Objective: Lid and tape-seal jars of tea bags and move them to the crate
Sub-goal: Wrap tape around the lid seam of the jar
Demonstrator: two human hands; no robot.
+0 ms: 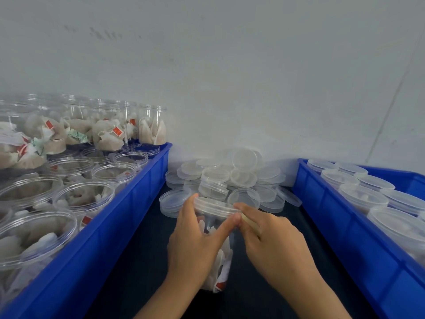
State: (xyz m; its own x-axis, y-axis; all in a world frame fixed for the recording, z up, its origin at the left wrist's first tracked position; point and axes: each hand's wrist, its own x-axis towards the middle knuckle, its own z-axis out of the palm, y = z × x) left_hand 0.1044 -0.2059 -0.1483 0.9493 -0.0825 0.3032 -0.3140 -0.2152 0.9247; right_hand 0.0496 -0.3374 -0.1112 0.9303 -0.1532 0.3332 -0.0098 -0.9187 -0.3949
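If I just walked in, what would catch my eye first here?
Two hands at the centre: the left hand holds a lidded jar while the right hand works at its rim. Behind lies a heap of loose lids, with blue crates on both sides.

Two blue crates [142,194] [345,226], two hands [195,245] [276,245].

Light was even, cool and diffuse; shadows soft. Faint glare sat on the clear plastic open jars [76,194]. Wide-angle bending curved the blue plastic crates [128,210] at the edges. Overall slightly soft focus.
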